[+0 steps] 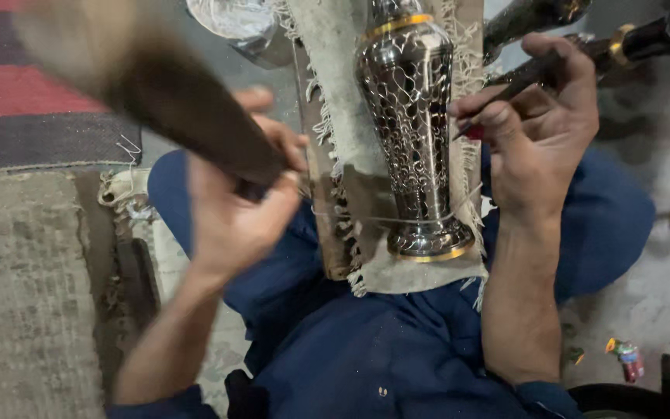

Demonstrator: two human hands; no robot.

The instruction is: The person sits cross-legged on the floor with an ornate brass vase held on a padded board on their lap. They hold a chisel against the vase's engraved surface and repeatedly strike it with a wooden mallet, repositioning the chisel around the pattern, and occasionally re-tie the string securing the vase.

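Head cam: left hand (230,206) fingers wrapped round a wooden mallet (157,85), right hand (533,116) fingers pinching a thin chisel (505,91) against the engraved metal vase (412,132).

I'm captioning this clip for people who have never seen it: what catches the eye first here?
A shiny engraved metal vase with gold bands lies on a frayed grey cloth across the lap, at centre. The right hand presses a thin dark chisel against it, while the left hand raises a blurred dark wooden mallet at upper left.

The vase (412,132) is shiny metal, dark with silver cut lines and gold rings. It lies on rough, frayed cloth (335,70). The mallet (157,85) looks like dull wood.
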